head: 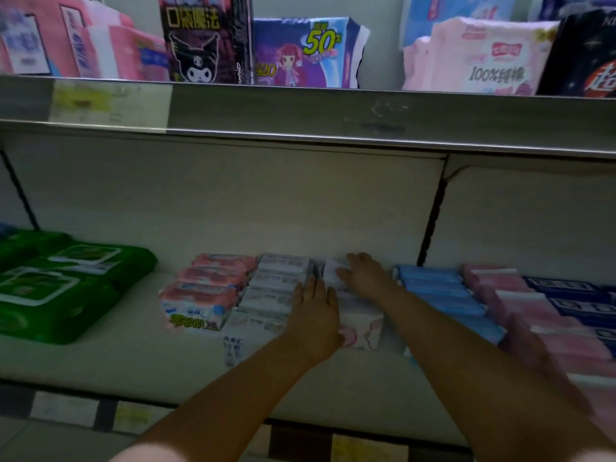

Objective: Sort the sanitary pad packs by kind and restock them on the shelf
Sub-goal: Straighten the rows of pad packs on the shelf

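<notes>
Packs of white pads (361,323) are touched by two flat, straight-fingered hands: left hand (315,315) nearer, right hand (363,275) behind; three salmon-pink packs (206,288) are lined alongside.

**Bare arms, possible pale sleeve edges**

Left hand (315,311) and right hand (363,275) are bare. Fine detail on the fingers is lost to blur. Left forearm (233,388) and right forearm (466,355) are uncovered along their whole visible length. At the bottom of the view, a pinkish-white edge (146,456) caps the left arm. It could be a sleeve hem, but it is too cropped and soft to confirm.
</notes>
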### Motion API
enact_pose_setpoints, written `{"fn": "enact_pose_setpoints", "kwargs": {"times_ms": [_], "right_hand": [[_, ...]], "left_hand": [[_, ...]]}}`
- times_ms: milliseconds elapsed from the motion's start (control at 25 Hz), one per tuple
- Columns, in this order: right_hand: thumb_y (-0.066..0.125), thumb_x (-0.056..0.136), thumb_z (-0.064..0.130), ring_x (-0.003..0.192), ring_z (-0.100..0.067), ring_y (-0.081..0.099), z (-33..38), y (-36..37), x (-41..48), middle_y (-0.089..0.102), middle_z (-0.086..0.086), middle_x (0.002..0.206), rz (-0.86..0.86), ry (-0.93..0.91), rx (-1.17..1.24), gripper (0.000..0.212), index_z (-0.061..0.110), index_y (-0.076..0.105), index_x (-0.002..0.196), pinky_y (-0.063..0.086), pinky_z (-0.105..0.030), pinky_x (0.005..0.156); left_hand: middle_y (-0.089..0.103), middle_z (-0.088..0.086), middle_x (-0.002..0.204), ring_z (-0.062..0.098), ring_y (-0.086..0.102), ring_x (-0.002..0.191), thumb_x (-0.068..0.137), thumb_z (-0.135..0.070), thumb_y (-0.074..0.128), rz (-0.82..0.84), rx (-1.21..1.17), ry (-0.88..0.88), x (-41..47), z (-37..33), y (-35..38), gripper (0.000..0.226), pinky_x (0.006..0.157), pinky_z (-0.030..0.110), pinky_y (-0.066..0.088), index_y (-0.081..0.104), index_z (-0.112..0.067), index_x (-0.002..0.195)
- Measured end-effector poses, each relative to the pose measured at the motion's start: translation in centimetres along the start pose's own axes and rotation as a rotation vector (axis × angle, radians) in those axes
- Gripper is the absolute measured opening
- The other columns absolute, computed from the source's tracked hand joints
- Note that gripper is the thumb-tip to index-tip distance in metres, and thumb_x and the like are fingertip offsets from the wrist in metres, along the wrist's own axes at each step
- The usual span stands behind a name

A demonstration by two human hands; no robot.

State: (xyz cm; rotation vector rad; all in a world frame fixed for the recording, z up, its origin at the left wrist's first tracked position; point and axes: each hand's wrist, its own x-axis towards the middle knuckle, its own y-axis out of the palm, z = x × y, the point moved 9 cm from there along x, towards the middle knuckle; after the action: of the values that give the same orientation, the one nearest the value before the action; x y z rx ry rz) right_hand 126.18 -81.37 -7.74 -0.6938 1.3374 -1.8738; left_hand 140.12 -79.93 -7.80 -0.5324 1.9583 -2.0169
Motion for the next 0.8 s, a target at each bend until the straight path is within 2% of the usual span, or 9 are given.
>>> {"fn": "enact_pose_setpoints", "kwargs": {"times_ms": [120,240,360,520,640,760,800], "right_hand": [[0.032,0.098,0.045,0.137,-0.035,0.023,0.1,0.8,-0.4,0.017,-0.013,0.154,0.036,0.011,-0.056,0.061,0.015,0.016,0.149,0.023,-0.044,0.112],[0.026,0.097,0.050,0.138,-0.035,0.020,-0.3,2.1,0.2,0.017,-0.012,0.154,0.074,0.005,-0.137,0.062,0.018,0.014,0.149,0.018,-0.046,0.113],[0.021,0.096,0.053,0.138,-0.039,0.017,-0.7,2.7,0.7,0.018,-0.014,0.153,0.125,0.028,-0.166,0.062,0.020,0.015,0.148,0.015,-0.049,0.113],[0.028,0.097,0.048,0.134,-0.040,0.023,-0.4,1.8,0.8,0.024,-0.014,0.150,0.118,0.017,-0.167,0.058,0.018,0.025,0.147,0.020,-0.048,0.112],[0.029,0.098,0.045,0.124,-0.037,0.035,-0.5,1.3,0.5,0.034,-0.019,0.141,0.104,-0.003,-0.183,0.056,0.012,0.032,0.143,0.028,-0.043,0.106],[0.027,0.100,0.039,0.119,-0.033,0.041,-0.6,0.7,-0.2,0.039,-0.020,0.136,0.093,-0.012,-0.200,0.051,0.008,0.034,0.140,0.030,-0.038,0.102],[0.026,0.100,0.037,0.120,-0.033,0.039,-0.6,0.6,-0.5,0.038,-0.020,0.137,0.093,-0.019,-0.195,0.050,0.009,0.033,0.141,0.028,-0.037,0.101]], "left_hand": [[-0.002,0.023,0.154,0.036,-0.005,0.143,0.089,-0.050,0.050,0.049,0.044,-0.018,0.9,0.2,0.8,0.091,0.114,0.049,-0.008,0.001,0.000,0.147],[0.004,0.024,0.154,0.038,0.001,0.142,0.089,-0.051,0.049,0.077,0.109,-0.064,1.8,0.2,1.3,0.090,0.114,0.051,-0.006,0.003,0.002,0.146],[0.015,0.030,0.150,0.042,0.011,0.140,0.094,-0.039,0.046,0.038,0.216,-0.059,2.6,-0.5,0.8,0.077,0.113,0.052,-0.006,0.012,0.009,0.143],[0.028,0.032,0.143,0.041,0.025,0.135,0.094,-0.033,0.048,0.033,0.213,-0.044,2.9,-1.5,0.7,0.067,0.116,0.051,0.004,0.026,0.012,0.138],[0.051,0.035,0.123,0.037,0.049,0.119,0.079,-0.052,0.063,-0.106,0.232,-0.048,3.0,-1.9,-0.3,0.080,0.111,0.050,0.024,0.050,0.014,0.122],[0.036,0.031,0.138,0.037,0.034,0.130,0.091,-0.039,0.051,-0.026,0.191,-0.024,2.9,-2.5,1.0,0.072,0.114,0.051,0.006,0.028,0.013,0.136],[0.043,0.033,0.132,0.037,0.041,0.125,0.086,-0.043,0.058,-0.078,0.176,-0.022,3.0,-2.7,0.8,0.078,0.114,0.051,0.013,0.034,0.016,0.131]]}}
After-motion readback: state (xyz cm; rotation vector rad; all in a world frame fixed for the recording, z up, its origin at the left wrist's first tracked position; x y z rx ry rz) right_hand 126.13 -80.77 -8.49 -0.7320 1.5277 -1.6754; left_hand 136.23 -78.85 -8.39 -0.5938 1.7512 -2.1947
